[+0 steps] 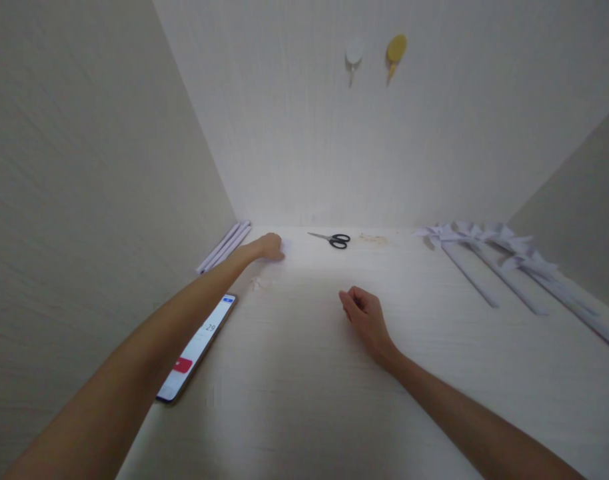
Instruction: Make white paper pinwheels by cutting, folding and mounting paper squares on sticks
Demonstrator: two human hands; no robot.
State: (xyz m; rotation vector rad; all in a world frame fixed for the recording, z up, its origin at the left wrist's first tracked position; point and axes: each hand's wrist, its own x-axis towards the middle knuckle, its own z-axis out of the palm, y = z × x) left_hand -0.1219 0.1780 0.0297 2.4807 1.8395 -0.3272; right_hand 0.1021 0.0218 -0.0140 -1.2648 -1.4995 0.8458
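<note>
My left hand (271,247) reaches to the back left of the white table, with its fingers bent down and partly hidden. Beside its fingertips shows a small pale patch, perhaps paper, too faint to name. My right hand (368,319) hovers over or rests on the middle of the table, its fingers curled into a loose fist with nothing visible in them. Between and beyond the hands lies a pair of scissors (333,240) with black handles, its blades pointing left.
Rolled white paper sticks (224,247) lie along the left wall. A lit phone (197,350) sits partly under my left forearm. At right are several white paper sticks with folded ends (477,233). A white hook (354,53) and a yellow hook (396,50) are on the back wall.
</note>
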